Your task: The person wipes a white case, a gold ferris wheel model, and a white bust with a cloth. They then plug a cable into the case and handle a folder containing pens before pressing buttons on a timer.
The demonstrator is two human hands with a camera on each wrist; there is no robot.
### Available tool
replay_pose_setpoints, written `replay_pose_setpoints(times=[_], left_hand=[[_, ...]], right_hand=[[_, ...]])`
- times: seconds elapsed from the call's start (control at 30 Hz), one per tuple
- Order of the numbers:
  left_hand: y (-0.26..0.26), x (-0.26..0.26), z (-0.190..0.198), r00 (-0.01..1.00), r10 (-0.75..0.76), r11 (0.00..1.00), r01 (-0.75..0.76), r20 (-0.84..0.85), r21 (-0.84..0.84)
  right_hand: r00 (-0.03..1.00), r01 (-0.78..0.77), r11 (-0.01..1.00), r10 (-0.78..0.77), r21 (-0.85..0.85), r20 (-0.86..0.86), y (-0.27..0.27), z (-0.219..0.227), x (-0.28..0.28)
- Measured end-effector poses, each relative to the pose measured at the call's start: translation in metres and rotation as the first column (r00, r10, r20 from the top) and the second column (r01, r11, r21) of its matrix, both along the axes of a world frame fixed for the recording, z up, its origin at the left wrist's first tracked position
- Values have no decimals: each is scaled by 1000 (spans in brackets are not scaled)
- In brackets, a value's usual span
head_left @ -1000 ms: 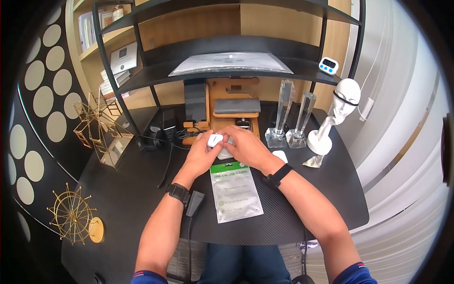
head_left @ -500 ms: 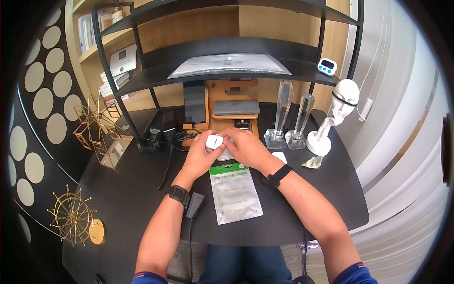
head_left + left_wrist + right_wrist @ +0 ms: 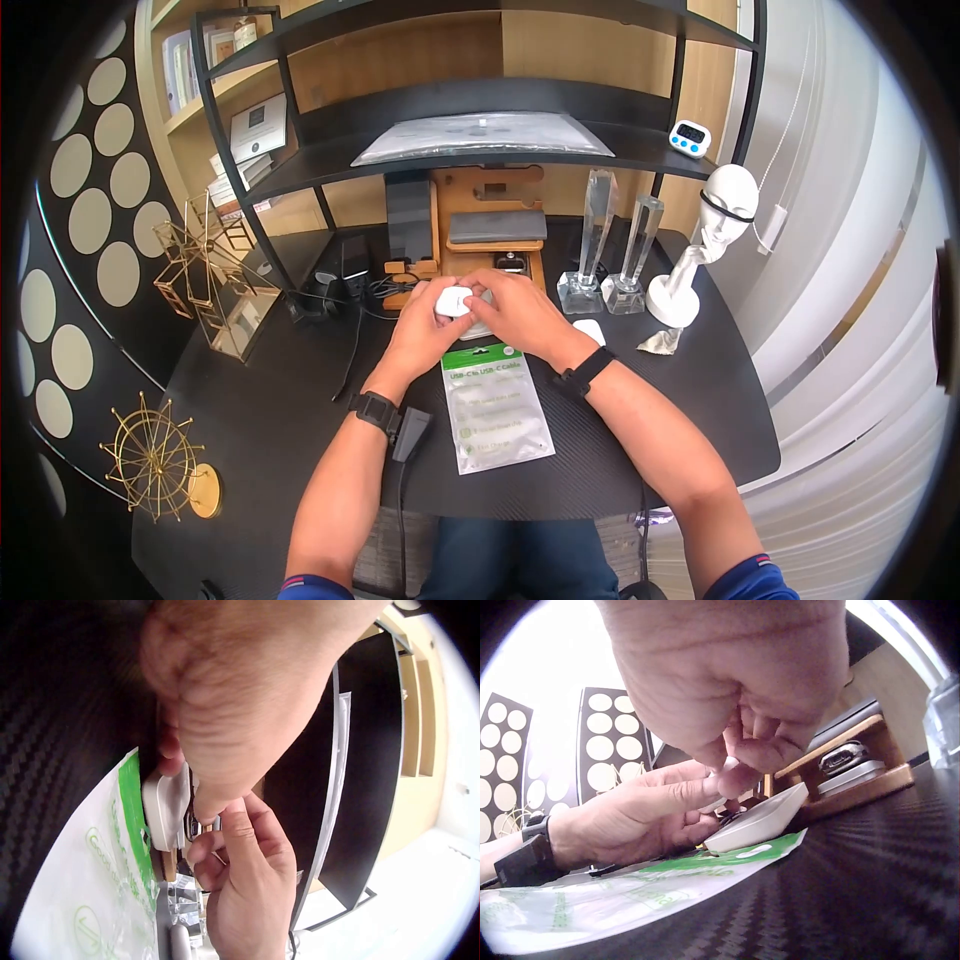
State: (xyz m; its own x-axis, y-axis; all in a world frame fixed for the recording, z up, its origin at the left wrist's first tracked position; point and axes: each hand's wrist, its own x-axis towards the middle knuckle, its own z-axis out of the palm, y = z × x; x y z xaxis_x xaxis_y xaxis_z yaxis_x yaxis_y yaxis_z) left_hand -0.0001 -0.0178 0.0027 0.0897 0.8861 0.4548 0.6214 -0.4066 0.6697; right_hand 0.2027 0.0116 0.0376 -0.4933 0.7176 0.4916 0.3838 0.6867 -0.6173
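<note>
My left hand [image 3: 418, 332] holds a small white rounded block [image 3: 450, 299] between thumb and fingers. Close beside it, my right hand [image 3: 522, 315] has curled fingers at the same block, the thumb lying over its front face. In the right wrist view the fingertips of both hands meet and hide most of the block. Below the hands a shallow white box [image 3: 761, 823] stands on the table. A clear packet [image 3: 498, 415] with a green top, printed "USB-C to USB-C Cable", lies flat in front of it.
A wooden stand [image 3: 497, 187] is behind the hands. Crystal trophies [image 3: 597, 240], a white head figure [image 3: 675, 297] and a crumpled wrapper [image 3: 659, 342] are at the right. Gold wheel ornaments [image 3: 158, 458] stand at the left. A black shelf [image 3: 330, 165] spans the back.
The block's dark slot, seen earlier facing up, is now covered by my right thumb, which has shifted left onto it. The block stays in my left hand.
</note>
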Motion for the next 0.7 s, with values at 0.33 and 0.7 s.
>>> replay_pose_setpoints(times=[0.33,0.7], left_hand=[[1,4,-3,995,-55,998,56,81,-11],[16,-5,-19,984,-106,990,117,142,-73]], right_hand=[[999,-3,988,-5,-153,-52,11,-15,-1],[998,-9,994,1,-109,-69,14,-10,3]])
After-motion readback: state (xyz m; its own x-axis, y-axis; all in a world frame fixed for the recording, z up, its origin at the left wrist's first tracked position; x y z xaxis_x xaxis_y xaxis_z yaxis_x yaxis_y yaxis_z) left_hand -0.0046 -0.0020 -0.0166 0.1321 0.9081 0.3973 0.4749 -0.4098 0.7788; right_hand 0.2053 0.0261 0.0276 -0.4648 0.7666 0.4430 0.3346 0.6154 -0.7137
